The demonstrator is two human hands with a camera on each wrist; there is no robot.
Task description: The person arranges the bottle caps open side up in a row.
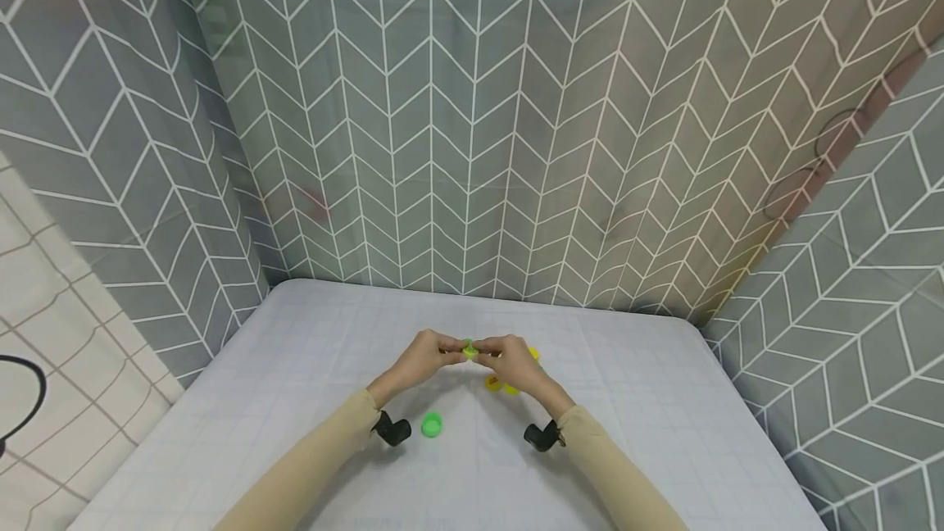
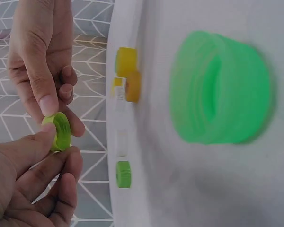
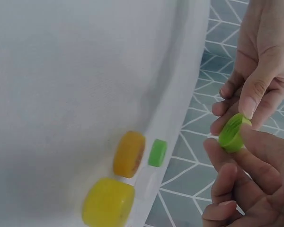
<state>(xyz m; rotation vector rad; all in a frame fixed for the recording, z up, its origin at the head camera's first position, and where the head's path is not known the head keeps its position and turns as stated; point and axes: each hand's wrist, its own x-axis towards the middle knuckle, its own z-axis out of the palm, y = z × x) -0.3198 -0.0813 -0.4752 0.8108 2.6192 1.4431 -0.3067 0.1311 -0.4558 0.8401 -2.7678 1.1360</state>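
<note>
A yellow-green bottle cap (image 1: 470,351) is held up above the table between both hands. My left hand (image 1: 424,357) pinches it from one side, and my right hand (image 1: 516,360) pinches the opposite side. The hollow, ridged inside of this cap shows in both wrist views. In the left wrist view the left hand (image 2: 26,177) is below and the right hand (image 2: 38,66) above, fingertips meeting at the cap. A larger green cap (image 1: 432,424) stands on the table nearer the body, its hollow visible.
Below the right hand lie a yellow cap (image 3: 108,202), an orange cap (image 3: 129,154) and a small green cap (image 3: 157,152). Whitish pieces (image 2: 121,143) sit near them, hard to make out. A white cloth covers the table (image 1: 295,400); a patterned curtain (image 1: 472,121) hangs behind it.
</note>
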